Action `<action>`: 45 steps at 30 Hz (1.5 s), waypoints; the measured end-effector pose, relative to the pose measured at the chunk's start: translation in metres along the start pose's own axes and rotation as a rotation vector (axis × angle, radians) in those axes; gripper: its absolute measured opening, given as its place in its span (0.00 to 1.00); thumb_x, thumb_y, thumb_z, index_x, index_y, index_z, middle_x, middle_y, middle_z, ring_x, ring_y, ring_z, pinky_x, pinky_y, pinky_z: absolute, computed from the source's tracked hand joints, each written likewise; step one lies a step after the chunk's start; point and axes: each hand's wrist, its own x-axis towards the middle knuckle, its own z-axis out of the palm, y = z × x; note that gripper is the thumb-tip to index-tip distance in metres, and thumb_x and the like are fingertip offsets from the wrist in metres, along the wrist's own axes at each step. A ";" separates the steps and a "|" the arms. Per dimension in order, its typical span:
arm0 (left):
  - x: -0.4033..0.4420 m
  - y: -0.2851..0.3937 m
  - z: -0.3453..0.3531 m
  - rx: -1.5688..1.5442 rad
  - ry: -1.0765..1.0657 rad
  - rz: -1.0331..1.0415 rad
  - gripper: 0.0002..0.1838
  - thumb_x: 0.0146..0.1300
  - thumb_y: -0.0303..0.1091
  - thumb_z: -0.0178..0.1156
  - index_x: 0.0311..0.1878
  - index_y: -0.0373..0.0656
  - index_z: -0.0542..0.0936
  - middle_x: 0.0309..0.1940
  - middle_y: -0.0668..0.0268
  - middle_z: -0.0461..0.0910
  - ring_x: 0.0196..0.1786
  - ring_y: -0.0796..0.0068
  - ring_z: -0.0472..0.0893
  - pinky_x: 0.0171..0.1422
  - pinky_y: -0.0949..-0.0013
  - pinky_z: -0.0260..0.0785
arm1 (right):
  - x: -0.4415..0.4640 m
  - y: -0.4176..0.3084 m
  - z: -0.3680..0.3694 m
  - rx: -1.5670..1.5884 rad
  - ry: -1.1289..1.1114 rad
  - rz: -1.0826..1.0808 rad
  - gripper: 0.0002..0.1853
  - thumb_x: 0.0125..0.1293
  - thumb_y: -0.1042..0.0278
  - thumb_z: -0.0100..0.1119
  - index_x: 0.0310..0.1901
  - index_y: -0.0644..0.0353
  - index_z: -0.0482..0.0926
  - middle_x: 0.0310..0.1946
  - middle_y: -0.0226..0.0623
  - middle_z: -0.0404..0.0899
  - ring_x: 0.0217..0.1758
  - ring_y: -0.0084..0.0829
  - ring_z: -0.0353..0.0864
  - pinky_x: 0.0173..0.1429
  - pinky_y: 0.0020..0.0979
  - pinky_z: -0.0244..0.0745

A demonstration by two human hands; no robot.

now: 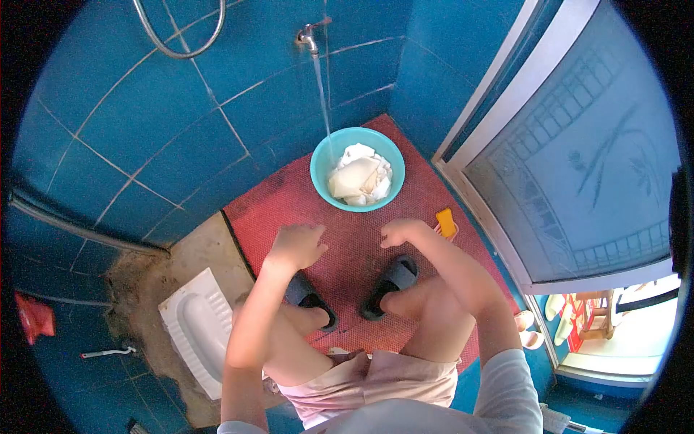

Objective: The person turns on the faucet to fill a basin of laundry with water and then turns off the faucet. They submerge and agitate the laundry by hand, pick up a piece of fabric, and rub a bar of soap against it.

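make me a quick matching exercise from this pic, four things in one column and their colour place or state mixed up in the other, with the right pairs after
Things
1. basin
2. tap
3. cloths
4. small block

Colour, place or state
A. white and off-white, in a heap
B. orange, near the right edge of the red mat
C. turquoise, standing on the mat
D. running, fixed to the blue tiled wall

Right pairs
1-C
2-D
3-A
4-B

Glossy plastic basin [320,181], white cloth [359,176] (rumpled), metal tap [309,37]
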 end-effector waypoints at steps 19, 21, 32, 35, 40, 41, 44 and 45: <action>0.019 -0.010 0.001 -0.119 0.109 0.027 0.23 0.53 0.44 0.53 0.50 0.41 0.70 0.36 0.53 0.76 0.39 0.54 0.76 0.43 0.54 0.68 | 0.031 -0.022 -0.333 -0.324 1.510 0.136 0.26 0.54 0.62 0.51 0.56 0.52 0.63 0.58 0.42 0.61 0.58 0.38 0.65 0.55 0.40 0.64; 0.021 -0.007 -0.002 -0.091 0.099 0.022 0.22 0.54 0.43 0.53 0.50 0.41 0.70 0.36 0.53 0.76 0.39 0.54 0.76 0.43 0.55 0.68 | 0.048 -0.010 -0.361 -0.516 1.583 0.188 0.22 0.56 0.63 0.49 0.55 0.52 0.65 0.56 0.40 0.64 0.57 0.34 0.66 0.52 0.38 0.65; 0.021 -0.025 -0.005 -0.106 -0.012 -0.086 0.21 0.54 0.43 0.53 0.47 0.40 0.71 0.34 0.53 0.77 0.38 0.55 0.76 0.44 0.56 0.67 | 0.048 -0.029 -0.407 -0.685 1.369 0.308 0.07 0.49 0.70 0.53 0.28 0.52 0.81 0.30 0.33 0.80 0.36 0.33 0.80 0.34 0.34 0.76; 0.020 -0.029 -0.001 -0.040 0.074 -0.065 0.20 0.54 0.42 0.53 0.46 0.40 0.72 0.34 0.53 0.76 0.39 0.55 0.76 0.44 0.56 0.67 | 0.048 -0.027 -0.407 -0.662 1.495 0.254 0.07 0.47 0.72 0.51 0.25 0.57 0.80 0.27 0.38 0.80 0.32 0.36 0.81 0.32 0.35 0.76; 0.021 -0.023 -0.008 -0.175 0.096 0.003 0.20 0.54 0.42 0.53 0.47 0.39 0.71 0.34 0.53 0.76 0.39 0.53 0.76 0.44 0.55 0.66 | 0.080 -0.008 -0.422 -0.551 1.562 0.191 0.07 0.48 0.70 0.51 0.20 0.55 0.80 0.23 0.39 0.79 0.29 0.34 0.80 0.30 0.33 0.73; 0.020 -0.024 -0.006 -0.181 0.094 -0.002 0.20 0.54 0.42 0.53 0.47 0.39 0.71 0.34 0.53 0.76 0.39 0.53 0.76 0.44 0.55 0.66 | 0.079 -0.009 -0.421 -0.551 1.556 0.184 0.07 0.48 0.70 0.51 0.20 0.55 0.80 0.23 0.39 0.79 0.29 0.34 0.80 0.30 0.33 0.73; 0.018 -0.024 -0.004 -0.143 0.089 -0.044 0.21 0.54 0.42 0.53 0.48 0.40 0.71 0.34 0.53 0.76 0.39 0.53 0.76 0.45 0.55 0.66 | 0.086 -0.002 -0.424 -0.565 1.657 0.182 0.06 0.47 0.70 0.51 0.20 0.56 0.79 0.22 0.38 0.78 0.28 0.36 0.79 0.30 0.35 0.73; 0.017 -0.023 -0.007 -0.128 0.070 -0.074 0.21 0.54 0.42 0.53 0.48 0.40 0.71 0.35 0.53 0.77 0.39 0.54 0.76 0.45 0.55 0.66 | 0.088 -0.002 -0.424 -0.566 1.652 0.181 0.06 0.47 0.70 0.51 0.20 0.56 0.79 0.22 0.38 0.78 0.28 0.36 0.79 0.30 0.35 0.73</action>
